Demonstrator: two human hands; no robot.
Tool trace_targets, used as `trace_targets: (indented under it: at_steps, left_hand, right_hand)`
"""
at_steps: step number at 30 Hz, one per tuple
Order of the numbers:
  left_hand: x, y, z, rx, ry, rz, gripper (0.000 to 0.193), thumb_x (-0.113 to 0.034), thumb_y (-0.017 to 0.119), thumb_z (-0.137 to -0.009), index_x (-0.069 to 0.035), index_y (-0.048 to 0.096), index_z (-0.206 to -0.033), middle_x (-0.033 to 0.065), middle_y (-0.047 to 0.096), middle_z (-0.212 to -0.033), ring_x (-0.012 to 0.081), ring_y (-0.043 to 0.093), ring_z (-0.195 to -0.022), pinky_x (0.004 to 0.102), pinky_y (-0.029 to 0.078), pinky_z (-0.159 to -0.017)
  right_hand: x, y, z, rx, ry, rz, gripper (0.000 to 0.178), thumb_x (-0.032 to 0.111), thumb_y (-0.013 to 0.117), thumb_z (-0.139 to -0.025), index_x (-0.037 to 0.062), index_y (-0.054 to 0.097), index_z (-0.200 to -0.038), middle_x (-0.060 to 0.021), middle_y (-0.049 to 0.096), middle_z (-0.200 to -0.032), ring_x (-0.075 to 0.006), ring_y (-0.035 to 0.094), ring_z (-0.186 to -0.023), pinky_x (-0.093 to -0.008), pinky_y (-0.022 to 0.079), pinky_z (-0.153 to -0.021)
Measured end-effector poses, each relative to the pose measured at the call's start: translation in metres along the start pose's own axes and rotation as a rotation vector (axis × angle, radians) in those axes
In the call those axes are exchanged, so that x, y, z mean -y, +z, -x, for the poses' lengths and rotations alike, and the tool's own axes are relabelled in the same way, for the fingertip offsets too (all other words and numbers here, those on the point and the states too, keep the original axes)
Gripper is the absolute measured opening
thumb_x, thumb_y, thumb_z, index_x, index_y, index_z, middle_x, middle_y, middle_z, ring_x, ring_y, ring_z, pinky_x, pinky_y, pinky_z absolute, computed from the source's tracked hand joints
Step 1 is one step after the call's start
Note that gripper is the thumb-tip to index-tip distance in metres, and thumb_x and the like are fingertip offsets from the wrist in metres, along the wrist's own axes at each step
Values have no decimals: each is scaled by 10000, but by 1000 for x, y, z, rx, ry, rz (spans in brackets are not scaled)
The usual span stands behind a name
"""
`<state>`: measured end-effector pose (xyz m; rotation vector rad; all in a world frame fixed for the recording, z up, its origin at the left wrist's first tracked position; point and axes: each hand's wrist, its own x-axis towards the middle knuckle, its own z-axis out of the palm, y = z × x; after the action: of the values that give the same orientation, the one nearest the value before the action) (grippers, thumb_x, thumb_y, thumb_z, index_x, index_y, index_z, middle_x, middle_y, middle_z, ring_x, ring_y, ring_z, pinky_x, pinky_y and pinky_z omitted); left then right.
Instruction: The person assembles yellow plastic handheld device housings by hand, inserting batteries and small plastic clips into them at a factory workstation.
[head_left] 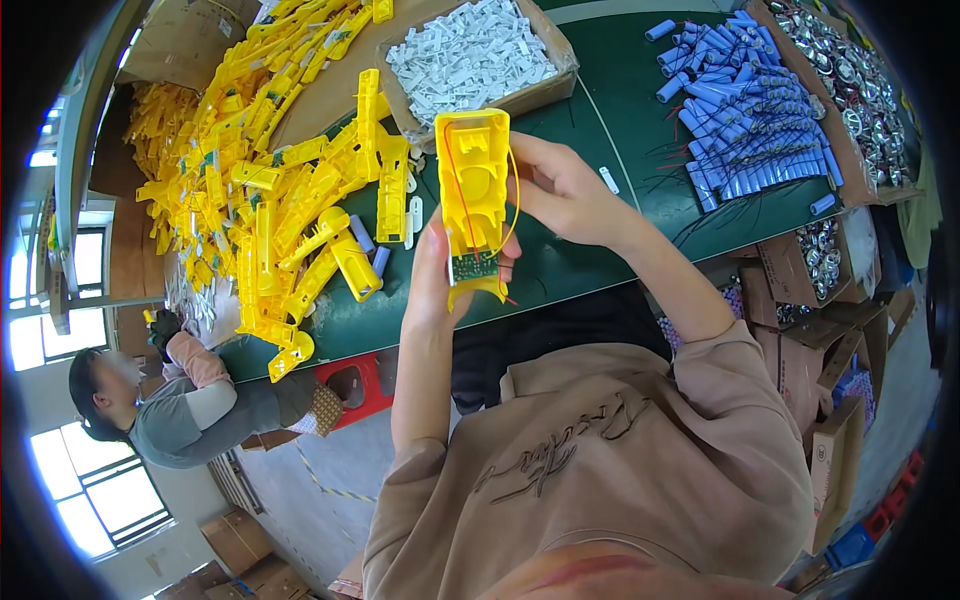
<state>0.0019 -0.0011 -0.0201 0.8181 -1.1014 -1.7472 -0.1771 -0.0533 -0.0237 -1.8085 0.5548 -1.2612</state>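
A yellow plastic housing (474,190) is held up in front of me, its hollow inside facing me. A small green circuit board (474,266) sits in its lower end, and red and yellow wires run along the shell. My left hand (430,275) is closed around the lower part from the left, with fingertips showing on the right side. At the upper right edge my right hand (570,195) grips the housing beside the looped yellow wire; some of its fingertips are hidden behind the shell.
Yellow housings (300,200) are heaped on the left of the green table (600,110). A carton (560,80) of small white parts stands behind. Blue cylindrical cells with wires (740,120) lie right, beside a box of shiny round parts (860,110). Another person (180,410) works at the left.
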Motion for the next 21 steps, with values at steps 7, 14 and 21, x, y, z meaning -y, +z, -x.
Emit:
trace_targets:
  at_steps: [7, 14, 21]
  left_hand:
    - [14, -2, -9, -35, -42, 71, 725, -627, 431, -856, -20, 368, -1249, 171, 607, -908, 185, 617, -719, 289, 522, -611]
    - [28, 11, -6, -106, 33, -40, 750, -594, 416, -880, -20, 261, -1337, 188, 594, -986, 201, 617, -783, 304, 514, -672]
    - [29, 6, 0, -184, 159, -195, 515, -354, 375, -974, -21, 302, -1359, 127, 561, -1116, 204, 597, -964, 313, 502, -761]
  right_hand:
    - [-1, 6, 7, -4, 192, -653, 454, 78, 549, -877, 21, 357, -1284, -80, 543, -1136, -129, 530, -1048, -273, 419, -902]
    - [3, 16, 5, -229, 478, -675, 426, 130, 590, -877, 60, 370, -1235, -43, 606, -992, -61, 573, -816, -170, 438, -570]
    - [-17, 14, 18, -169, 374, -689, 374, 158, 548, -902, 34, 414, -1228, -50, 602, -1013, -100, 564, -908, -223, 428, -821]
